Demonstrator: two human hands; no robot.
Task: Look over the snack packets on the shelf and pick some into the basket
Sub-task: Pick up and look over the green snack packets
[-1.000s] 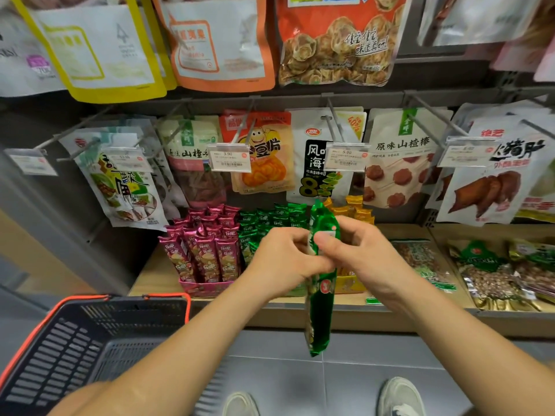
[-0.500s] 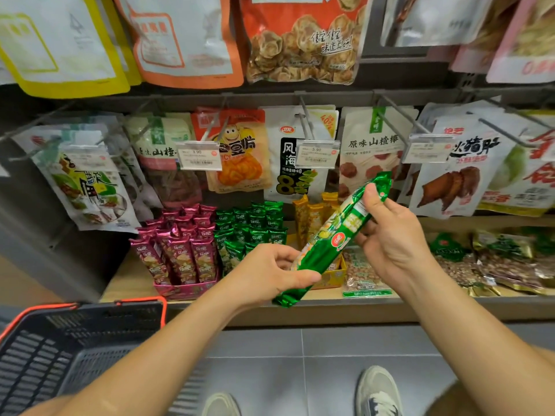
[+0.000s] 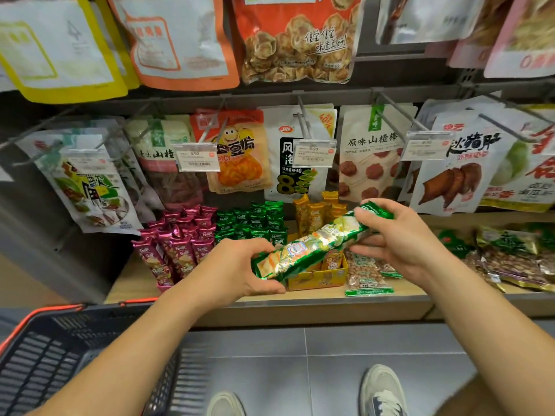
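Green metallised foil with a pale printed panel: one long snack packet [image 3: 312,244], held aslant in the air in front of the wooden shelf [image 3: 300,301]. It was just above the yellow display box [image 3: 318,276], low end to the left and high end to the right.

Holders: the left hand [image 3: 237,271] gripped the low end, with its fingers curled over the top edge and its thumb beneath. The right hand [image 3: 399,244] pinched the high end under its thumb, its other fingers spread loosely below the packet.

Stock of the same line stood upright on the shelf behind: green packets [image 3: 255,223], magenta packets [image 3: 180,238] to their left, and orange ones in the yellow box. A bag of peanuts [image 3: 366,274] lay flat beside the box.

Destination: the basket [image 3: 30,319], dark mesh with an orange rim, sat at lower left below the left forearm, well apart from the packet.

Handling, as judged: light, since two loose grips kept it level enough. The film looked slick and crinkly, the body puffed and yielding, and the contents were probably brittle, so squeezing the middle risked crushing them. The best hold seemed to be the flat crimped seal at either end, or a gentle wrap around the body. One hand appeared enough to carry it across and lower it into the basket.
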